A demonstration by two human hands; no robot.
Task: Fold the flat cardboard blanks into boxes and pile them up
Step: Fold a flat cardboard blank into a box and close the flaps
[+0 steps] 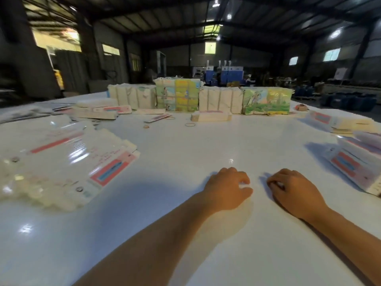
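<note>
Hands rest side by side on the white table, holding nothing: the left hand and right hand both lie knuckles up with fingers loosely curled onto the surface. Flat blanks lie spread to the left, near the left forearm. A box pile sits at the right edge. Bundled stacks line the far side, rubber bands before them.
</note>
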